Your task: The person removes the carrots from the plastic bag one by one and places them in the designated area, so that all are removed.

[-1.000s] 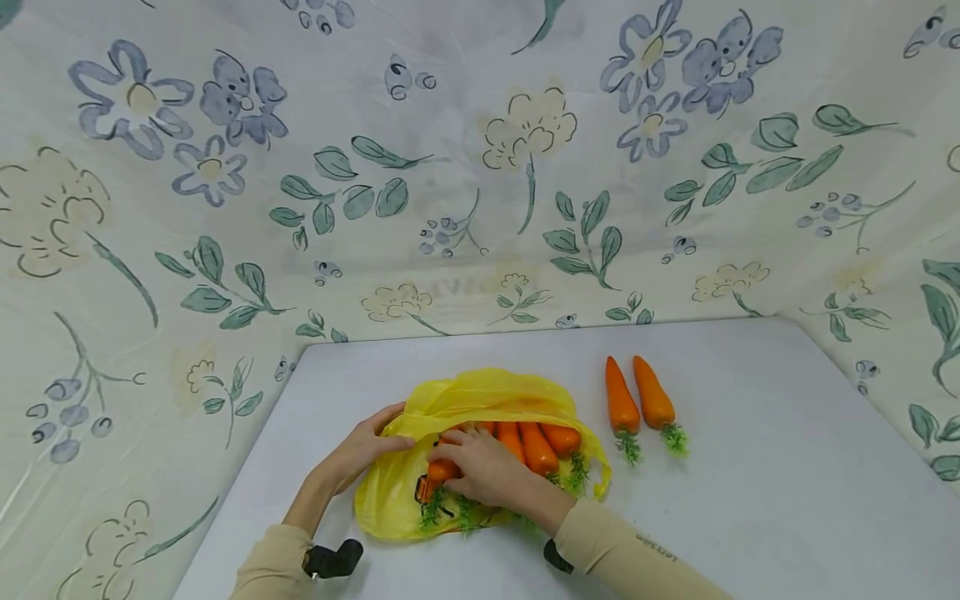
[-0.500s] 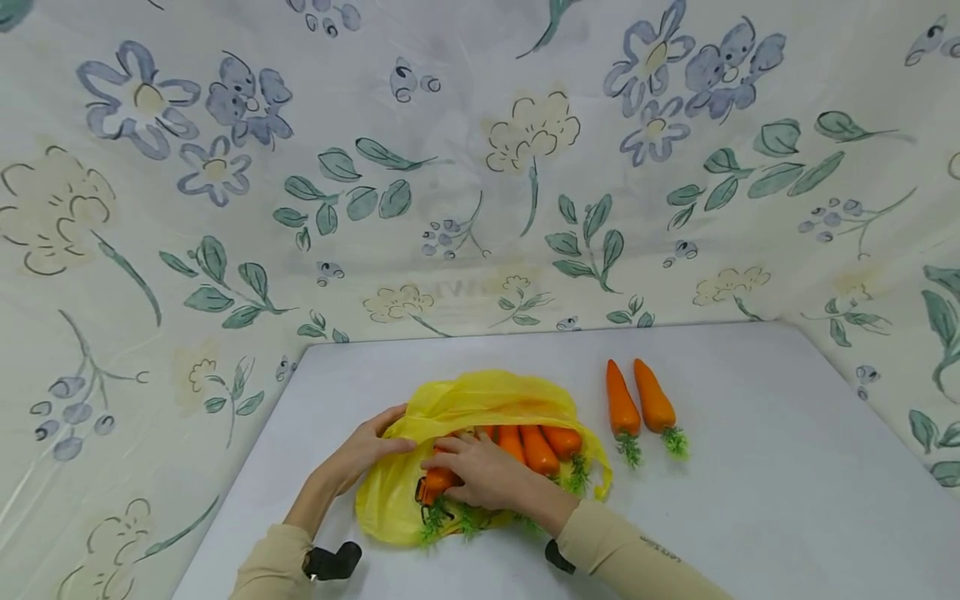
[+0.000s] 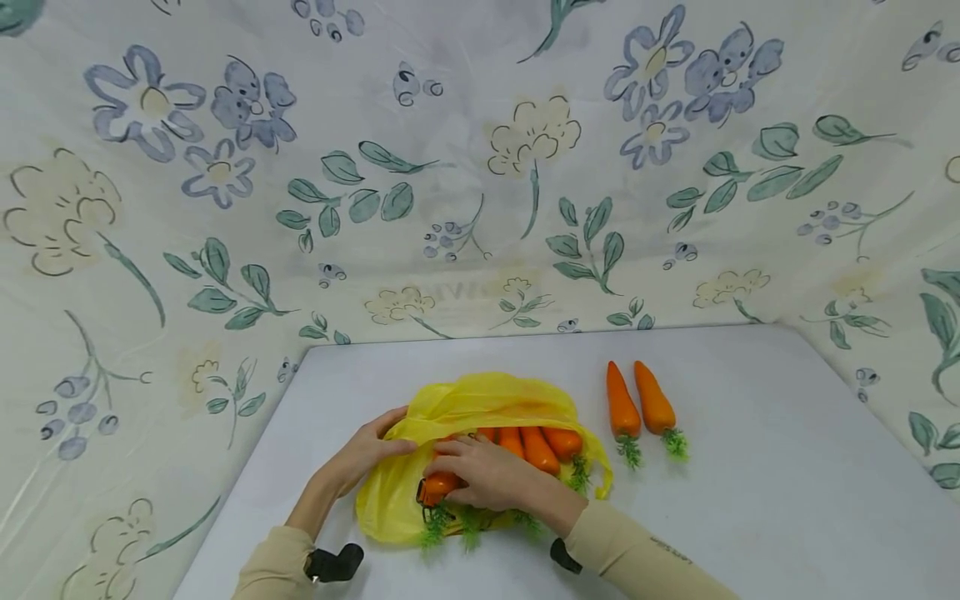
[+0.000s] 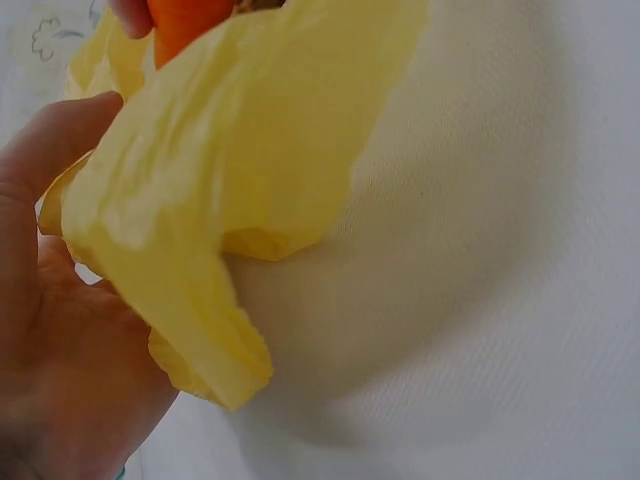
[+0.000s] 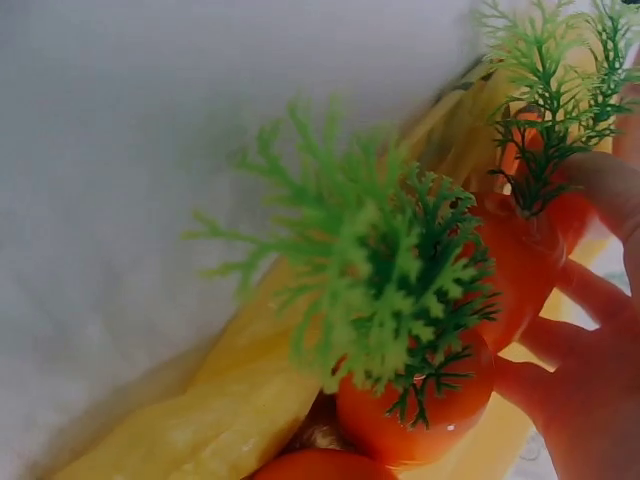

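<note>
A yellow plastic bag (image 3: pixel 390 500) lies on the white table with its mouth toward me. Several orange carrots (image 3: pixel 538 450) with green leafy tops are inside it. My left hand (image 3: pixel 362 454) holds the bag's left edge, thumb over the film, as the left wrist view shows. Inside the mouth, my right hand (image 3: pixel 487 473) grips a carrot (image 3: pixel 442 485) at the left of the row. In the right wrist view its thumb and fingers lie on either side of a carrot (image 5: pixel 515 265). The bag and right hand hide parts of the carrots.
Two more carrots (image 3: pixel 622 404) lie side by side on the table (image 3: pixel 750 467), right of the bag. A small black and orange buckle-like piece (image 3: pixel 424 493) sits by the gripped carrot. Floral cloth (image 3: pixel 480 167) rises behind the table.
The head view has tilted up slightly. My right hand has shifted a little over the carrot at the bag's left. The left hand keeps its hold on the bag.
</note>
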The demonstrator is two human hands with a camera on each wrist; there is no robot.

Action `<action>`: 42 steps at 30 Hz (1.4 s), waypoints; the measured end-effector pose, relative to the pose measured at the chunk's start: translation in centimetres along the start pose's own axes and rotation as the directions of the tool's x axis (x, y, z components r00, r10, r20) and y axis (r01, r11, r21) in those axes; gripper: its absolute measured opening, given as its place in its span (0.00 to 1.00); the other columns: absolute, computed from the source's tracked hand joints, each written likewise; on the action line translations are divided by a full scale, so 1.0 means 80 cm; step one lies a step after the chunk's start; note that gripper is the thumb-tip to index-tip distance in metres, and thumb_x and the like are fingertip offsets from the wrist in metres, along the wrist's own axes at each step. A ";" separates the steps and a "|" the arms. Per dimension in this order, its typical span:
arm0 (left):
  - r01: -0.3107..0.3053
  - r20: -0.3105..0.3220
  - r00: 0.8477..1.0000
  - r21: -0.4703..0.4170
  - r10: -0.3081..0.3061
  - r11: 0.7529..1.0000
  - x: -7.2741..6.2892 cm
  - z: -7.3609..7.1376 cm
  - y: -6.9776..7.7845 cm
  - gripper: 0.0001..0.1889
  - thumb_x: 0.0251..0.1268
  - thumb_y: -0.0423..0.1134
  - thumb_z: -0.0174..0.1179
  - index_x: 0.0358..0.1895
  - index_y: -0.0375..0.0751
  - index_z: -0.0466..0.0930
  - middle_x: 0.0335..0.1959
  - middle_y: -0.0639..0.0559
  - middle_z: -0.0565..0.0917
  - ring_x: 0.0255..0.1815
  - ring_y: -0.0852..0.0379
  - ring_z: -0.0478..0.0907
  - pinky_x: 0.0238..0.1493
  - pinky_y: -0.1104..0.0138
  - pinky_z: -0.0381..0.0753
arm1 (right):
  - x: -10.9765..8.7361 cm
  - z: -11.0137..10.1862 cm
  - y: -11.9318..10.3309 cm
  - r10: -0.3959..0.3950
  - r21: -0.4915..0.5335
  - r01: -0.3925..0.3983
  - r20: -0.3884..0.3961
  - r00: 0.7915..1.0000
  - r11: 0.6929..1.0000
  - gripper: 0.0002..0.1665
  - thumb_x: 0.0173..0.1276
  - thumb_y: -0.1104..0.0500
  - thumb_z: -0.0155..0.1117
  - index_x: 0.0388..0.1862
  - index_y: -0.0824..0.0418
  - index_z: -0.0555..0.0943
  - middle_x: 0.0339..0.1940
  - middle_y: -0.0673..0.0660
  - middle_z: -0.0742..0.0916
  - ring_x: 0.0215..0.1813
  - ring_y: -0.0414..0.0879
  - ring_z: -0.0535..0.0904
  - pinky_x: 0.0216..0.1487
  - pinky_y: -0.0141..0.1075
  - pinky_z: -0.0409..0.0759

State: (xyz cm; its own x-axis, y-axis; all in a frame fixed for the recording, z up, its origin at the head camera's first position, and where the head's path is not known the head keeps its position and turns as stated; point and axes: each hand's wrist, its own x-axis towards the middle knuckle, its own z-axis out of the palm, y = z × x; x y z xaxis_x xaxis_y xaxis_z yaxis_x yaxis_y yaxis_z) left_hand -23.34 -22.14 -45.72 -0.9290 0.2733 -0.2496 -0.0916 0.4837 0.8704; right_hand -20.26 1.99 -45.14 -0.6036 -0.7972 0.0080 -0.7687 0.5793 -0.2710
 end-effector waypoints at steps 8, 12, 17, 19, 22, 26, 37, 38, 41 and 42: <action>-0.006 -0.009 1.000 0.001 0.006 1.000 0.002 0.000 -0.004 0.38 0.66 0.44 0.62 0.77 0.41 0.58 0.76 0.38 0.62 0.71 0.39 0.62 0.72 0.42 0.60 | -0.008 0.003 -0.002 -0.034 -0.004 0.035 0.006 0.999 0.999 0.30 0.75 0.49 0.58 0.75 0.42 0.67 0.76 0.52 0.69 0.76 0.54 0.63 0.73 0.51 0.65; -0.004 -0.009 1.000 -0.007 0.004 1.000 0.002 0.000 -0.006 0.38 0.66 0.44 0.62 0.77 0.41 0.58 0.76 0.38 0.61 0.71 0.39 0.62 0.72 0.43 0.60 | -0.011 0.003 -0.002 -0.057 -0.004 0.057 -0.001 0.998 0.998 0.28 0.76 0.49 0.56 0.74 0.41 0.68 0.76 0.53 0.69 0.76 0.55 0.63 0.73 0.52 0.65; 0.001 -0.002 1.000 -0.012 -0.001 1.000 0.002 0.001 -0.006 0.38 0.67 0.46 0.62 0.77 0.41 0.57 0.76 0.38 0.61 0.71 0.39 0.62 0.72 0.42 0.60 | -0.016 0.001 0.000 -0.090 0.036 0.091 -0.019 0.996 0.995 0.28 0.77 0.50 0.54 0.74 0.45 0.67 0.76 0.56 0.68 0.76 0.54 0.62 0.73 0.48 0.65; 0.006 -0.004 1.000 -0.011 -0.006 1.000 0.003 0.001 -0.005 0.39 0.67 0.46 0.62 0.77 0.42 0.57 0.76 0.38 0.61 0.72 0.39 0.62 0.72 0.42 0.59 | -0.019 -0.001 0.001 -0.102 0.060 0.103 -0.029 0.994 0.993 0.28 0.78 0.51 0.52 0.75 0.47 0.67 0.77 0.57 0.67 0.76 0.52 0.63 0.73 0.45 0.66; 0.013 -0.006 1.000 -0.007 -0.013 1.000 0.003 0.000 -0.006 0.39 0.67 0.47 0.62 0.77 0.42 0.57 0.76 0.38 0.61 0.72 0.39 0.61 0.72 0.41 0.59 | -0.023 -0.005 0.001 -0.102 0.093 0.106 -0.048 0.994 0.990 0.27 0.79 0.52 0.50 0.75 0.48 0.66 0.77 0.57 0.67 0.75 0.49 0.65 0.70 0.40 0.70; 0.016 -0.008 1.000 -0.002 -0.016 1.000 0.004 0.000 -0.007 0.39 0.66 0.47 0.61 0.77 0.43 0.57 0.76 0.38 0.61 0.71 0.39 0.62 0.72 0.42 0.60 | -0.027 -0.009 0.001 -0.096 0.136 0.105 -0.071 0.993 0.985 0.27 0.80 0.51 0.49 0.75 0.47 0.66 0.77 0.56 0.67 0.73 0.48 0.69 0.66 0.38 0.74; 0.007 0.010 1.000 -0.016 -0.006 1.000 0.002 -0.001 -0.007 0.39 0.67 0.48 0.62 0.77 0.43 0.57 0.77 0.37 0.59 0.73 0.37 0.60 0.72 0.42 0.60 | -0.043 -0.023 0.007 -0.094 0.272 0.119 -0.102 0.990 0.955 0.27 0.80 0.52 0.48 0.76 0.41 0.64 0.78 0.49 0.65 0.74 0.44 0.67 0.67 0.40 0.73; 0.007 0.011 1.000 -0.016 -0.007 1.000 0.001 -0.002 -0.007 0.39 0.67 0.48 0.62 0.77 0.43 0.56 0.77 0.37 0.59 0.73 0.37 0.60 0.72 0.42 0.60 | -0.045 -0.024 0.007 -0.098 0.277 0.125 -0.109 0.989 0.953 0.27 0.80 0.52 0.48 0.75 0.41 0.64 0.78 0.49 0.65 0.74 0.44 0.66 0.67 0.40 0.73; 0.011 0.014 1.000 -0.019 -0.011 1.000 0.001 -0.002 -0.006 0.39 0.67 0.48 0.61 0.78 0.42 0.56 0.77 0.37 0.58 0.73 0.37 0.59 0.72 0.42 0.60 | -0.052 -0.029 0.007 -0.096 0.306 0.130 -0.125 0.988 0.943 0.27 0.80 0.53 0.48 0.75 0.41 0.65 0.79 0.49 0.65 0.75 0.43 0.64 0.68 0.40 0.72; 0.012 0.015 1.000 -0.018 -0.012 1.000 0.002 -0.002 -0.006 0.39 0.68 0.49 0.61 0.78 0.42 0.56 0.77 0.37 0.58 0.73 0.37 0.59 0.72 0.42 0.60 | -0.054 -0.031 0.007 -0.093 0.312 0.129 -0.128 0.987 0.941 0.27 0.80 0.53 0.48 0.75 0.41 0.65 0.79 0.48 0.65 0.75 0.43 0.64 0.69 0.40 0.71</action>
State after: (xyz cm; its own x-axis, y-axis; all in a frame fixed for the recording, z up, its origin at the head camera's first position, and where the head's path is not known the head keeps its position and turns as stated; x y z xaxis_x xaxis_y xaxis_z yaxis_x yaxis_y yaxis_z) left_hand -23.50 -22.49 -46.07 -0.9224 0.2801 -0.2661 -0.1092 0.4719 0.8749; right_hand -18.62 6.18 -42.93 -0.5519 -0.8191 0.1563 -0.7355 0.3899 -0.5541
